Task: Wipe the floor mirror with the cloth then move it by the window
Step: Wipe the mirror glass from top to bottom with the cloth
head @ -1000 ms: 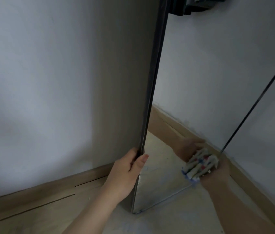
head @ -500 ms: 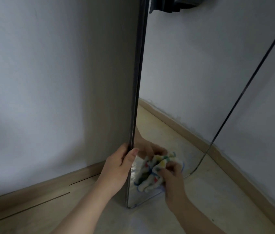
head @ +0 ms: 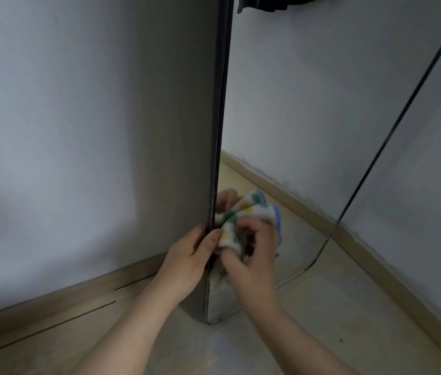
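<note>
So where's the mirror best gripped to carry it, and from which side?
Probably by its two long edges, from the front: the mirror stands upright, tall and thin. The left hand wraps the near edge; the right hand, gripping the cloth, could take the far edge.

The mirror [head: 295, 117] is cut off at the top; fingers of the left hand [head: 186, 261] seem hidden behind it.

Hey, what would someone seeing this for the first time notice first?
The tall floor mirror fills the middle, upright beside a pale wall. Low on its dark left edge the left hand grips the frame, and beside it the right hand holds a crumpled spotted cloth against the glass.
</note>
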`<state>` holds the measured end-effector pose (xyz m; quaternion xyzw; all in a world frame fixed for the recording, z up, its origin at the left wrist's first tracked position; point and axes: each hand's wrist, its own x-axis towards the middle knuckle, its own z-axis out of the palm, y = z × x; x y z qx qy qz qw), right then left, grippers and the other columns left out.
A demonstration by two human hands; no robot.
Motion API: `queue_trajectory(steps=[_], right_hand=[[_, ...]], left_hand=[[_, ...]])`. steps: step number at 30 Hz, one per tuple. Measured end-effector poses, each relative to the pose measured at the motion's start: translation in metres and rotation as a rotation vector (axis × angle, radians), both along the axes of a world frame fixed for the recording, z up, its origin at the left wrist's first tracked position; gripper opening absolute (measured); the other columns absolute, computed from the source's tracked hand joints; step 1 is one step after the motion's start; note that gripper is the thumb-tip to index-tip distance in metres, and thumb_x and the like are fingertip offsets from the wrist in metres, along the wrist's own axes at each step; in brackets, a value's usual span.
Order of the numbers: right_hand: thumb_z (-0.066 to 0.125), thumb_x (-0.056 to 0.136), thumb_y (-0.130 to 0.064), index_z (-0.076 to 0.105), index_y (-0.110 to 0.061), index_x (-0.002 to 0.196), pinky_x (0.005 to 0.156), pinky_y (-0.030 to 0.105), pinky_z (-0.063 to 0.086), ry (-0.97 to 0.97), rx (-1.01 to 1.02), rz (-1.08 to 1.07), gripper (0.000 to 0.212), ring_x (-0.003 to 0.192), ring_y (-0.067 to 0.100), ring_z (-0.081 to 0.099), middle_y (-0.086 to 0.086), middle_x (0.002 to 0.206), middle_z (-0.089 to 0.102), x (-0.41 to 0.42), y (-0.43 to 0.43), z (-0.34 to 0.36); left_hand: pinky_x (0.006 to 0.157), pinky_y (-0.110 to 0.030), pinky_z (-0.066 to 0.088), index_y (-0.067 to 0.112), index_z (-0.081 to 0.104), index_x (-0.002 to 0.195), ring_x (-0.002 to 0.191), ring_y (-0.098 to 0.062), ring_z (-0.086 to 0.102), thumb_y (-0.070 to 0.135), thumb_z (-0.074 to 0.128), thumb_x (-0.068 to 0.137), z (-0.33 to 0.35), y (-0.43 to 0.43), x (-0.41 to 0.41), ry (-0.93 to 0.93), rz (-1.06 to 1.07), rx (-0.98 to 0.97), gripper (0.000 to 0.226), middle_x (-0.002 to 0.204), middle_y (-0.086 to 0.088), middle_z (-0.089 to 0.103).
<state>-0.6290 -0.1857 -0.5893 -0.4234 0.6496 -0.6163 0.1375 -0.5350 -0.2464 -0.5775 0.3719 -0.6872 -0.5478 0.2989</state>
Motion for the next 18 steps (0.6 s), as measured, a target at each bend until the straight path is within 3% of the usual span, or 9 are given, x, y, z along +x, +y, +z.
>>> queue_trajectory(steps=[2,4,8,10,12,14,15,17,18], right_hand=[[0.056,0.061,-0.032,0.046,-0.050,0.090,0.086,0.015,0.041,0.110,-0.074,-0.039,0.036,0.102,0.013,0.046,-0.002,0.108,0.044,-0.011,-0.004,-0.003],[0.053,0.062,-0.030,0.045,-0.037,0.087,0.083,0.009,0.036,0.330,-0.022,-0.067,0.027,0.096,0.016,0.042,-0.001,0.104,0.040,-0.010,-0.001,-0.032],[0.055,0.065,-0.028,0.038,-0.027,0.088,0.075,0.034,0.052,0.581,0.295,-0.047,0.029,0.097,0.026,0.045,0.000,0.104,0.034,0.002,0.019,-0.113],[0.063,0.072,-0.017,0.036,-0.027,0.092,0.082,0.036,0.049,0.379,0.537,-0.072,0.034,0.106,0.032,0.048,0.004,0.116,0.035,0.009,0.022,-0.127],[0.059,0.082,-0.013,0.041,-0.016,0.102,0.079,0.030,0.044,-0.060,0.757,-0.142,0.027,0.104,0.028,0.049,0.009,0.122,0.037,0.019,0.016,-0.125],[0.049,0.091,-0.010,0.045,-0.003,0.112,0.071,0.034,0.047,-0.639,0.721,-0.310,0.022,0.083,0.024,0.052,0.011,0.104,0.049,0.026,0.003,-0.118],[0.043,0.094,-0.008,0.047,-0.001,0.109,0.071,0.039,0.050,-0.839,0.649,-0.380,0.016,0.072,0.023,0.050,0.010,0.090,0.052,0.025,-0.002,-0.118],[0.035,0.097,-0.004,0.051,-0.001,0.089,0.063,0.042,0.050,-1.005,0.526,-0.476,0.018,0.059,0.024,0.047,0.009,0.071,0.050,0.013,-0.006,-0.118],[0.031,0.096,-0.002,0.049,-0.002,0.078,0.051,0.036,0.046,-1.072,0.484,-0.485,0.025,0.052,0.023,0.045,0.009,0.065,0.047,0.004,-0.006,-0.120]], left_hand=[[0.083,-0.015,0.046,0.042,0.058,0.083,0.088,0.008,0.059,0.051,0.043,0.082,0.000,-0.001,0.001,0.025,-0.020,0.064,0.018,0.091,0.017,0.065],[0.093,-0.032,0.048,0.043,0.063,0.084,0.096,-0.005,0.061,0.065,0.042,0.075,-0.001,-0.002,0.001,0.058,-0.016,0.129,0.031,0.094,0.013,0.068],[0.096,-0.044,0.047,0.042,0.058,0.087,0.101,-0.015,0.061,0.074,0.038,0.061,0.000,0.004,0.001,0.026,-0.029,0.135,0.046,0.100,0.007,0.067],[0.097,-0.044,0.046,0.043,0.055,0.081,0.098,-0.012,0.060,0.069,0.039,0.066,0.000,0.007,0.001,0.011,0.006,0.129,0.034,0.095,0.009,0.066],[0.100,-0.042,0.044,0.046,0.051,0.079,0.094,-0.002,0.056,0.056,0.041,0.082,0.001,0.009,0.001,0.008,0.030,0.147,0.014,0.091,0.021,0.059],[0.102,-0.040,0.042,0.047,0.050,0.083,0.095,-0.001,0.052,0.047,0.042,0.089,0.002,0.010,0.001,0.003,0.031,0.165,0.010,0.092,0.028,0.052],[0.103,-0.040,0.041,0.046,0.052,0.090,0.099,-0.003,0.051,0.047,0.042,0.089,0.001,0.011,0.001,0.013,0.031,0.180,0.010,0.094,0.028,0.052],[0.106,-0.039,0.039,0.036,0.053,0.115,0.110,-0.007,0.048,0.051,0.041,0.086,0.001,0.012,0.002,0.024,0.018,0.195,0.035,0.105,0.022,0.052],[0.107,-0.039,0.038,0.031,0.050,0.124,0.114,-0.007,0.047,0.055,0.040,0.083,0.000,0.012,0.002,0.023,0.005,0.202,0.048,0.110,0.020,0.050]])
